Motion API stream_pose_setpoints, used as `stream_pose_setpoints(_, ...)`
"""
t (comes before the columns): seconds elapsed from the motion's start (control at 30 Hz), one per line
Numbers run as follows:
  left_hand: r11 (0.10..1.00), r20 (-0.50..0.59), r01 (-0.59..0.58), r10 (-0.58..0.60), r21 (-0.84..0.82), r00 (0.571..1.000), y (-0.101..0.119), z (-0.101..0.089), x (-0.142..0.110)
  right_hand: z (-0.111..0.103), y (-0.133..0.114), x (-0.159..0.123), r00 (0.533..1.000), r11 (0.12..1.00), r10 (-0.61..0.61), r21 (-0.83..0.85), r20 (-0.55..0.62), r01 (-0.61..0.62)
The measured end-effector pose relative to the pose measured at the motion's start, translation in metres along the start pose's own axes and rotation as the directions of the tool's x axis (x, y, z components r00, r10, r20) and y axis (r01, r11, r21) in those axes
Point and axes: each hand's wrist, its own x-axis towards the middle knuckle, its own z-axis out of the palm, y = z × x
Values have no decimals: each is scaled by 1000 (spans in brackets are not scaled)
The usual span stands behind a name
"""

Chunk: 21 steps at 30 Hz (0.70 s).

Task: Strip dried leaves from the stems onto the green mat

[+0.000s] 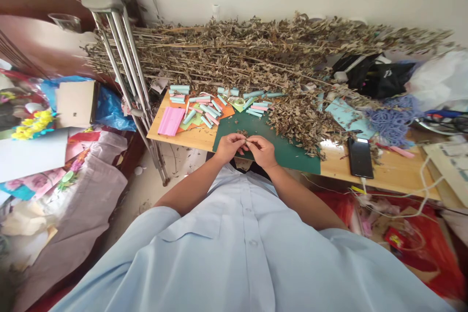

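Note:
My left hand (pixel 231 147) and my right hand (pixel 262 150) meet over the near edge of a green cutting mat (pixel 241 124). Fingertips of both are pinched together on a small bit, perhaps dried leaf, too small to name surely. Just beyond my fingers lie a few crumbs of dried leaf (pixel 242 132). A heap of dried leaves (pixel 298 124) covers the right part of the mat. To the left, rolled paper tubes (pixel 204 108) in blue and pink rest on orange and green paper, beside a pink paper stack (pixel 171 121).
Dried leafy stalks (pixel 226 53) are piled along the wall. A phone (pixel 360 157) with a white cable lies at the table's right, near purple yarn (pixel 395 119). A metal crutch (pixel 126 58) leans at the left. A bed or couch with cloth (pixel 95 195) stands farther left.

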Motion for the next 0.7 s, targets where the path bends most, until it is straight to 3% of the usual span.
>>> stream_pose_setpoints(0.23, 999, -41, -25, 27, 40, 999, -5, 1, 0, 1, 1, 1, 999, 999, -35, -24, -10, 35)
stream_pose_setpoints(0.7, 997, 16, 48, -49, 56, 999, -2, 3, 1, 6, 3, -2, 989, 989, 124, 87, -77, -117)
